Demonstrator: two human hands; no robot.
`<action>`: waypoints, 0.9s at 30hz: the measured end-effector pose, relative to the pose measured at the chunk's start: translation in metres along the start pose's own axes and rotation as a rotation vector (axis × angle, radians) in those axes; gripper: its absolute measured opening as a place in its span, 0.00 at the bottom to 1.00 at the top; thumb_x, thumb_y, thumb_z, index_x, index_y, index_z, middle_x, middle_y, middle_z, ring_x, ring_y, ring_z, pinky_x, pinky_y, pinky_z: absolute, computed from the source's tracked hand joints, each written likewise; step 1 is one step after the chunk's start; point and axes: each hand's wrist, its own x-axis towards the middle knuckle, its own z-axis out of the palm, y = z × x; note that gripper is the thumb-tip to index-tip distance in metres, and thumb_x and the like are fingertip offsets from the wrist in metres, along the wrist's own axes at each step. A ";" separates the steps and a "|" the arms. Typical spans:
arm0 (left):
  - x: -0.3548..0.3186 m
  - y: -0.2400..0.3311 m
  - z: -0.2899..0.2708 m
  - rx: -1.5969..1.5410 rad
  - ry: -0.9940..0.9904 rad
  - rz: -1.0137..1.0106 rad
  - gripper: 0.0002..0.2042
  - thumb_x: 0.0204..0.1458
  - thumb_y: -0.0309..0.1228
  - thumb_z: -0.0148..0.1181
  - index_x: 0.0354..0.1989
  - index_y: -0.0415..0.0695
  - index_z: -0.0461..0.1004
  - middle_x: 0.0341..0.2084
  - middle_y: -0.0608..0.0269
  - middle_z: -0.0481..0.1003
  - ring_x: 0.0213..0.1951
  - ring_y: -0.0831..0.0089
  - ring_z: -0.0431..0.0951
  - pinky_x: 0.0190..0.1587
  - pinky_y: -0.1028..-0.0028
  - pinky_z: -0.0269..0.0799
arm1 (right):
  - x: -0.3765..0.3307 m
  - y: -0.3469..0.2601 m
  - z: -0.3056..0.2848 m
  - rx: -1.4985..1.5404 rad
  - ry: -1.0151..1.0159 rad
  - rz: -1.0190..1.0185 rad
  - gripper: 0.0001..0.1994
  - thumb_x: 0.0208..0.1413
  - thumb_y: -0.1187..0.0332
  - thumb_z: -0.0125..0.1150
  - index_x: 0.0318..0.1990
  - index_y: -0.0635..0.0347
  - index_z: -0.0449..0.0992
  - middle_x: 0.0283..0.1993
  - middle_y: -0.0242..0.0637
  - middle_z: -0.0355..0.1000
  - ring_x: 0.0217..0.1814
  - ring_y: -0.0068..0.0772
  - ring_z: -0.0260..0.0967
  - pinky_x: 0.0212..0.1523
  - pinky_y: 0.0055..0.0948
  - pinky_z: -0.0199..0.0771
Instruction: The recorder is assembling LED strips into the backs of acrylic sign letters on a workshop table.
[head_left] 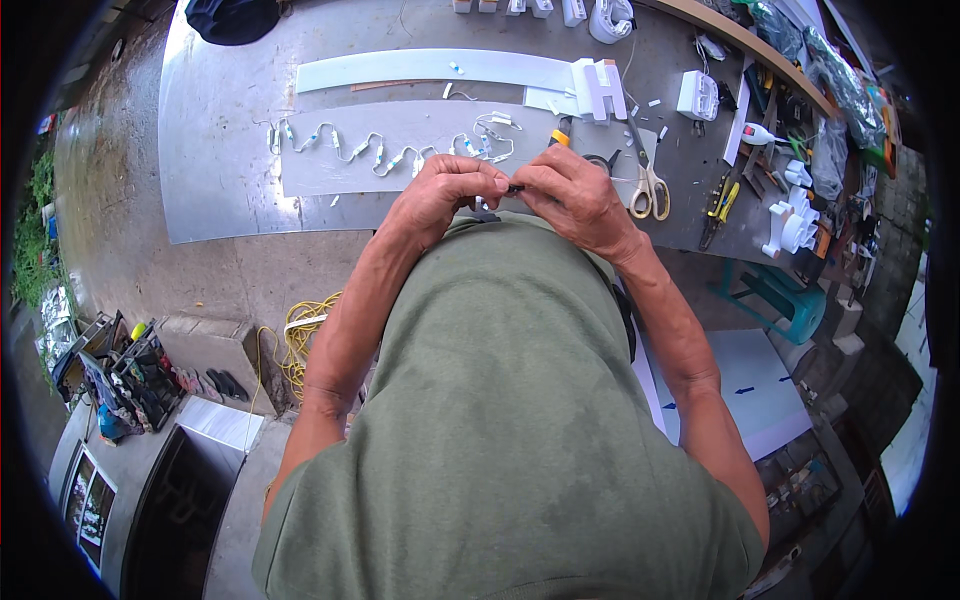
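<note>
At the near edge of the metal table, my left hand (452, 192) and my right hand (577, 196) meet, their fingers pinched together. Between the fingertips is a small dark piece (515, 188), too small and too covered to name. Just beyond lies a zigzag string of small white LED-like modules (345, 152) joined by wire, on a pale flat sheet (420, 116). An orange-and-black tool (561, 135), perhaps a cutter, is close past my right hand. Scissors with pale handles (650, 192) lie to the right of that hand.
A long white strip (420, 68) and a white cut-out letter shape (598, 90) lie farther back. Yellow-handled pliers (722, 203), a white box-like part (698, 95) and a glue bottle (760, 134) are at right. Below stand a green stool (797, 308) and coiled yellow cable (296, 345).
</note>
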 end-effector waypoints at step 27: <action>-0.011 0.012 0.022 0.880 0.114 0.755 0.07 0.46 0.27 0.73 0.35 0.45 0.87 0.23 0.66 0.81 0.30 0.73 0.72 0.33 0.72 0.70 | -0.012 0.002 -0.002 0.663 -0.028 0.686 0.05 0.56 0.74 0.70 0.35 0.66 0.80 0.31 0.26 0.74 0.31 0.13 0.69 0.32 0.17 0.70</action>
